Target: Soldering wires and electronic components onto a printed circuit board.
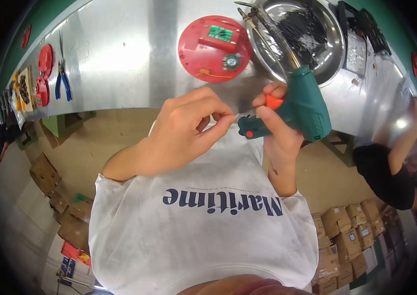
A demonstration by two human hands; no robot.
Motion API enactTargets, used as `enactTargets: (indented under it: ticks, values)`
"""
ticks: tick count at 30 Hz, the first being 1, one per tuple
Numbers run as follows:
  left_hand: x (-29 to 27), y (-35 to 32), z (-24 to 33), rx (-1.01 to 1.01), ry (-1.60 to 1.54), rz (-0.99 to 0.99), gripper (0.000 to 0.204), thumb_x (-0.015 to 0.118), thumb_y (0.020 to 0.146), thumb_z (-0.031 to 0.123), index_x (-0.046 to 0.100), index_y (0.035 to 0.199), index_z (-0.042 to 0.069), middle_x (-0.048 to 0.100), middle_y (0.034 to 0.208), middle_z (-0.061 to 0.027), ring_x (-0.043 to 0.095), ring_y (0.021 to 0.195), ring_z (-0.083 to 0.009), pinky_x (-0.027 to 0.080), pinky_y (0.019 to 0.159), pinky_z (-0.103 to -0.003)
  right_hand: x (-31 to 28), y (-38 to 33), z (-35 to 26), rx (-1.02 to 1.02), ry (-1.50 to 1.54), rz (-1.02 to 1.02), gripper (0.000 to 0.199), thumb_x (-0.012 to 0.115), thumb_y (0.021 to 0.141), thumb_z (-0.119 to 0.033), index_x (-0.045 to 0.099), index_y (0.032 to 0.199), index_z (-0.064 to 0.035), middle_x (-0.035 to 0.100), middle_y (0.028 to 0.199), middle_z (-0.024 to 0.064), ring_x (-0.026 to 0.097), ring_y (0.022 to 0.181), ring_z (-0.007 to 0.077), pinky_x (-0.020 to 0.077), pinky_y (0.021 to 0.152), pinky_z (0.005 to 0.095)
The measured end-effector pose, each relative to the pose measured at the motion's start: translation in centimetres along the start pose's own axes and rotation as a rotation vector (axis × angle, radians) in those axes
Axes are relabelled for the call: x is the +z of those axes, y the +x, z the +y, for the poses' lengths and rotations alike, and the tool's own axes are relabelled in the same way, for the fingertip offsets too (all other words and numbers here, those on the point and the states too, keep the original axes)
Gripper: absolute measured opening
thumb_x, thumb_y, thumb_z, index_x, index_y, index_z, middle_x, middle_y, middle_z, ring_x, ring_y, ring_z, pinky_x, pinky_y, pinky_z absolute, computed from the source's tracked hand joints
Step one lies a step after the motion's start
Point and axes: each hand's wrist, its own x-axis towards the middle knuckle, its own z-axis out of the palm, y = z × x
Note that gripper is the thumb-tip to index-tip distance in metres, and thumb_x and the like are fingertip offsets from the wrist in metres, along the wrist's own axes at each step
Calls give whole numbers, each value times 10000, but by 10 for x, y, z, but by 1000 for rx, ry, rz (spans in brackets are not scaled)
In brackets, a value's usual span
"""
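My right hand (283, 133) grips a green soldering gun (311, 105) with an orange trigger and a red button on its handle end. Its long shaft and thin feed tube point away over the metal bowl's left side. Thumb and forefinger of my left hand (189, 123) are pinched together close to the gun's handle end, on what looks like a thin wire (237, 116). Just beyond my hands lies a red round housing (191, 54), bearing a green circuit board (221, 33), a small round part (231, 61) and a yellow wire.
A shiny metal bowl (338, 59) of black wires stands right of the housing, with a clear tray (356, 54) beside it. Blue-handled pliers (62, 83) and red parts (45, 61) lie at left. Another person's arm (405, 132) reaches in at right. Cardboard boxes (348, 243) are stacked behind.
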Motion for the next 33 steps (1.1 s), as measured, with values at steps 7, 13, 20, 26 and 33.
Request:
enactTargets:
  ticks: [7,13,20,26,33]
  values:
    - [9,-3,-22,102,-28,172,147,703,785,8,656,924,-1,627,857,-61,537,562,-109,423,471,-239,8,3,5,-69,-87,65,395,633,723,138,526,1078,3,550,1072,132,597,869,197,483,760,305]
    - [28,18,-59,294,137,431,183,683,799,29,652,976,-7,649,851,-93,616,611,-238,488,511,-307,2,3,7,-109,-215,90,406,641,732,137,538,1104,11,559,1072,126,598,875,178,499,804,305]
    - [12,17,-55,257,43,227,149,658,804,12,660,951,-13,623,779,-116,603,612,-272,478,531,-349,17,20,22,-68,-209,10,394,652,725,157,553,1080,15,565,1051,119,599,883,163,492,819,290]
    - [5,13,-58,358,98,169,181,645,811,-30,663,991,-24,662,830,-124,623,619,-181,475,532,-272,22,25,29,-118,-260,14,323,710,727,102,591,1015,17,636,945,102,623,832,139,493,771,275]
    - [3,11,-45,-9,-256,25,153,645,825,-21,659,977,-28,664,815,-113,625,624,-161,486,539,-271,19,23,31,-74,-228,-7,351,646,729,152,547,1032,6,566,1045,123,592,887,166,484,822,288]
